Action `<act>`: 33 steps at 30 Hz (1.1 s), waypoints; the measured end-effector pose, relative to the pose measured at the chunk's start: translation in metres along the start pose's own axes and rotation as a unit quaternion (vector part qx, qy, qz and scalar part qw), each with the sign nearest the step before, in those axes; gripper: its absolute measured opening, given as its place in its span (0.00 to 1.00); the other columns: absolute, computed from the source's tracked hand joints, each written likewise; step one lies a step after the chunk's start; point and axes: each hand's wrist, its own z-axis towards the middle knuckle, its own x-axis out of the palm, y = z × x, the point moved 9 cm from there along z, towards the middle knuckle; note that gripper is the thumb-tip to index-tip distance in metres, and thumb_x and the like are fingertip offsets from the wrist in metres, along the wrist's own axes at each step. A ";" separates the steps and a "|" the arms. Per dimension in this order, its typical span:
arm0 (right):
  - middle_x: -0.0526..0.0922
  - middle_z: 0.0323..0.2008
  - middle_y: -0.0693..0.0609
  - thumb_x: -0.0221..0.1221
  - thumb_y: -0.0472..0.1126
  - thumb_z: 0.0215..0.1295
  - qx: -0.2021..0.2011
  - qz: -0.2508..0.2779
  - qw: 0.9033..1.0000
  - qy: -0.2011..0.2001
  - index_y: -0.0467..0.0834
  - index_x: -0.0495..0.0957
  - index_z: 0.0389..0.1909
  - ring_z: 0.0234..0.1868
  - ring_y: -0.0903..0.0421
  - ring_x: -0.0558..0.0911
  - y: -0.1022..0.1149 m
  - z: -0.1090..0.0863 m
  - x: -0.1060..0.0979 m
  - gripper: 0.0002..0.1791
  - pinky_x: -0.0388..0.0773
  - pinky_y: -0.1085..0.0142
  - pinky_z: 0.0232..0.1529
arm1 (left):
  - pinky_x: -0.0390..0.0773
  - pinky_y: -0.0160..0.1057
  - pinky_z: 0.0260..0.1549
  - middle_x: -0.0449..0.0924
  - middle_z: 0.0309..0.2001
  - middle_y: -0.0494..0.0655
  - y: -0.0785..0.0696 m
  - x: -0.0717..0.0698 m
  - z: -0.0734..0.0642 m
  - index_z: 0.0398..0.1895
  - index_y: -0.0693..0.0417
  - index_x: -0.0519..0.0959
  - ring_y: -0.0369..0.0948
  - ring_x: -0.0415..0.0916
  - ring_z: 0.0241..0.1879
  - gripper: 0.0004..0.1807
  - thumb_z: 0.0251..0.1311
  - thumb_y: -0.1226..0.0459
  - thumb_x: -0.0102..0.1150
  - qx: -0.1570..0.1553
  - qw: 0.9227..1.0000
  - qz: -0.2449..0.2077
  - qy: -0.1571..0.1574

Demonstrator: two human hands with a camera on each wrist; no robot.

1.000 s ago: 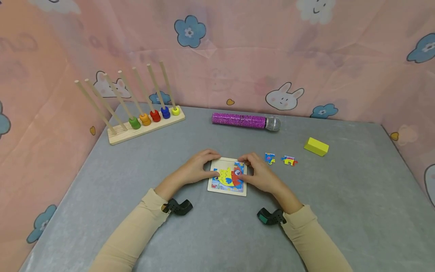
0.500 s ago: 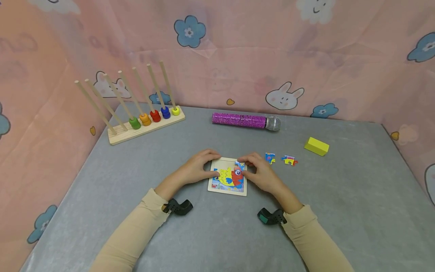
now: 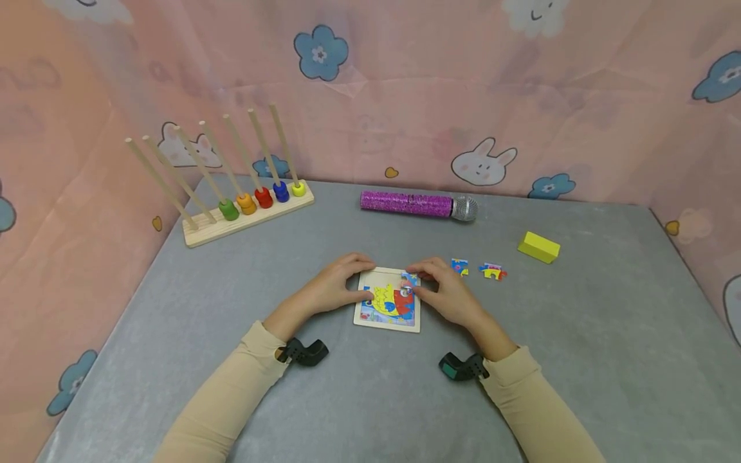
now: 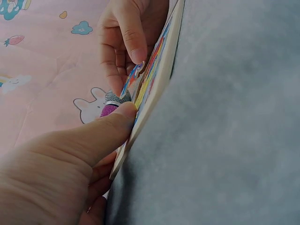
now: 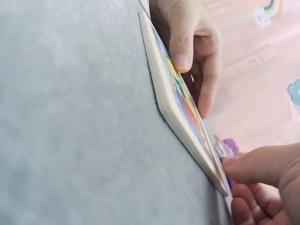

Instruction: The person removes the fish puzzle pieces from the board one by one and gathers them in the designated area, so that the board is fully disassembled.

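A small wooden jigsaw board lies on the table, its tray partly filled with blue, yellow and red pieces; bare wood shows at the upper left. My left hand holds the board's left side, thumb on the pieces and fingers at the far edge. At the upper right corner, my right hand pinches a puzzle piece between thumb and fingers. That piece is tilted up from the board in the left wrist view. Two loose puzzle pieces, a blue one and a yellow-and-red one, lie beyond the right hand.
A purple glitter microphone lies behind the board. To its right is a yellow block. A wooden peg stand with coloured beads stands at the back left. Pink patterned cloth hangs behind the grey table.
The right thumb has drawn back slightly from the picture, and the piece pinched at the upper right corner has tilted up. My left hand and the board have stayed in place.
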 end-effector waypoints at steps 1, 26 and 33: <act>0.77 0.46 0.44 0.62 0.32 0.59 -0.002 0.000 1.000 -0.001 0.38 0.79 0.50 0.46 0.50 0.75 0.000 0.000 -0.001 0.16 0.74 0.55 0.51 | 0.66 0.47 0.64 0.70 0.61 0.49 0.000 0.000 0.000 0.62 0.57 0.72 0.45 0.66 0.62 0.32 0.56 0.54 0.66 0.000 1.000 0.001 0.000; 0.74 0.49 0.40 0.56 0.31 0.64 0.047 -0.061 0.996 -0.041 0.35 0.74 0.55 0.47 0.59 0.71 -0.055 -0.042 -0.098 0.17 0.66 0.82 0.47 | 0.67 0.48 0.63 0.71 0.60 0.51 -0.005 -0.001 -0.001 0.61 0.59 0.72 0.47 0.67 0.61 0.31 0.57 0.53 0.64 0.017 1.000 -0.001 -0.010; 0.74 0.51 0.37 0.55 0.30 0.65 0.045 -0.059 0.994 -0.077 0.32 0.74 0.54 0.47 0.82 0.65 -0.074 -0.064 -0.124 0.17 0.60 0.92 0.47 | 0.66 0.47 0.64 0.71 0.60 0.51 -0.003 -0.002 -0.001 0.61 0.59 0.72 0.47 0.67 0.62 0.32 0.55 0.55 0.66 0.010 1.000 0.000 -0.007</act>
